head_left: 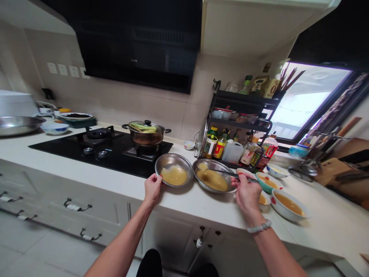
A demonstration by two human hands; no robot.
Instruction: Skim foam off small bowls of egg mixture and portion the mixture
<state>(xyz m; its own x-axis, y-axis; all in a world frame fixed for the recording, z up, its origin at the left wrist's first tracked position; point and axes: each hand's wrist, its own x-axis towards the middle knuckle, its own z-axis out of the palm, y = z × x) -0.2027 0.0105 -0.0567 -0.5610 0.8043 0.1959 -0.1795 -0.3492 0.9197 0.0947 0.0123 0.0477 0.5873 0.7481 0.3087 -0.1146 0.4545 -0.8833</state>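
My left hand (153, 188) is closed on the near left rim of a steel bowl (186, 169). That bowl is tilted towards me, with yellowish-brown liquid (173, 175) pooled in it. Beside it stands a second steel bowl (198, 163) with similar liquid and a darker patch. My right hand (248, 194) is wrapped round the dark handle of a ladle (219, 171). The ladle's head rests at the far left inside the second bowl. A bead bracelet (259, 227) circles my right wrist.
A lidded pot (147, 137) stands on the black gas hob (123, 156). A rack (242, 125) of bottles is behind the bowls. To the right are a white bowl (291, 216) and a green bowl (266, 184) of brownish liquid, then a knife block (331, 171). The counter edge (201, 215) runs in front.
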